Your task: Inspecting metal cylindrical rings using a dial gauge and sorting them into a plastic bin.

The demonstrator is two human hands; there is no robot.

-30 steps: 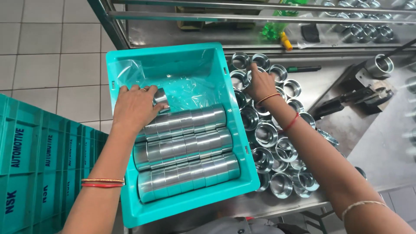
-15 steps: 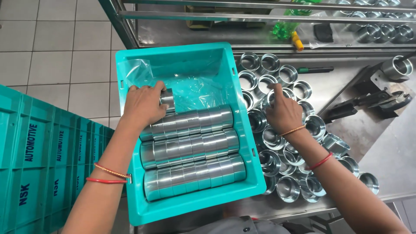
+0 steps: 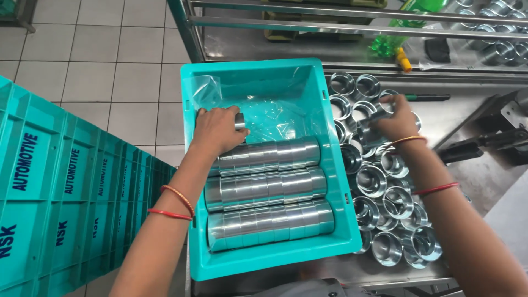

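A teal plastic crate (image 3: 330, 181) holds three rows of shiny metal rings (image 3: 264, 187) laid on their sides over a clear plastic liner (image 3: 275, 115). My left hand (image 3: 217, 129) is inside the crate, fingers closed on a single metal ring (image 3: 240, 121) just behind the back row. My right hand (image 3: 393, 118) is over a pile of loose metal rings (image 3: 385, 192) on the steel table to the crate's right, its fingers closed on one or two of them.
Stacked teal crates (image 3: 60, 187) stand at the left on a tiled floor (image 3: 99, 60). A steel rack (image 3: 341, 27) runs behind, with a green bottle (image 3: 396, 41) and more rings (image 3: 495, 49). A dark metal fixture (image 3: 489, 143) sits at right.
My right hand moved from the pile's middle up to its far end and closed on rings. My left hand stayed on the ring behind the back row. The view shifted a little.
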